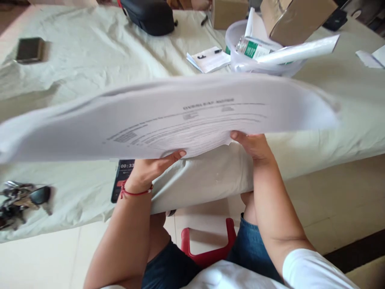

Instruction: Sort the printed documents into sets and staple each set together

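A wide stack of printed paper sheets [168, 108] spans the view, held above the cloth-covered table and curving at both ends. On its near edge, my left hand [156, 166] grips with the thumb on top; the other fingers are hidden beneath. My right hand [251, 142] clasps the same edge further right, its thumb also on top and fingers out of sight underneath. Text and a small square code are printed on the top sheet, too blurred to read. Partly behind my left wrist, a phone [116, 188] with a running timer lies on the cloth.
A bunch of keys [24, 204] lies at the left, with a dark square box [29, 50] further back. Behind the paper are a black case [148, 16], a folded paper [209, 60], a white tub [236, 32] holding rolled papers, and a cardboard box [296, 18]. A red stool [207, 257] is below.
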Demonstrator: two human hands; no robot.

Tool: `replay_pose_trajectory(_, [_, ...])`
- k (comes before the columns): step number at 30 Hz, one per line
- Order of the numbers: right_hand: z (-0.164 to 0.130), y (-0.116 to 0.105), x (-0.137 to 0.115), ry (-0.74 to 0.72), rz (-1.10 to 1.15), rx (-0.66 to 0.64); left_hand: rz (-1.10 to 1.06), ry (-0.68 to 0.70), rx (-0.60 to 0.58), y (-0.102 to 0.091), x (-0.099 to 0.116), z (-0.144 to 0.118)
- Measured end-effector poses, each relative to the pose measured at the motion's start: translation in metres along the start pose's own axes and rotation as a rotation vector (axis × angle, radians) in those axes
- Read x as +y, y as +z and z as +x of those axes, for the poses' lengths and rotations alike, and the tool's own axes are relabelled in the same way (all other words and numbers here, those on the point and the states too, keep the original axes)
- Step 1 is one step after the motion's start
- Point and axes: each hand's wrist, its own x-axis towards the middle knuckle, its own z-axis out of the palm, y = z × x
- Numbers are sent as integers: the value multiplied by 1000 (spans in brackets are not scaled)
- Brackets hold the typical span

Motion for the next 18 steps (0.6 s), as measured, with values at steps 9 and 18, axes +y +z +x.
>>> replay_pose_trajectory(9, [3,26,-14,-61,44,-63,2,25,112,20,-6,1])
replay_pose_trajectory(18, [-1,9,-1,-21,-21,7,0,-84,17,10,-11,0])
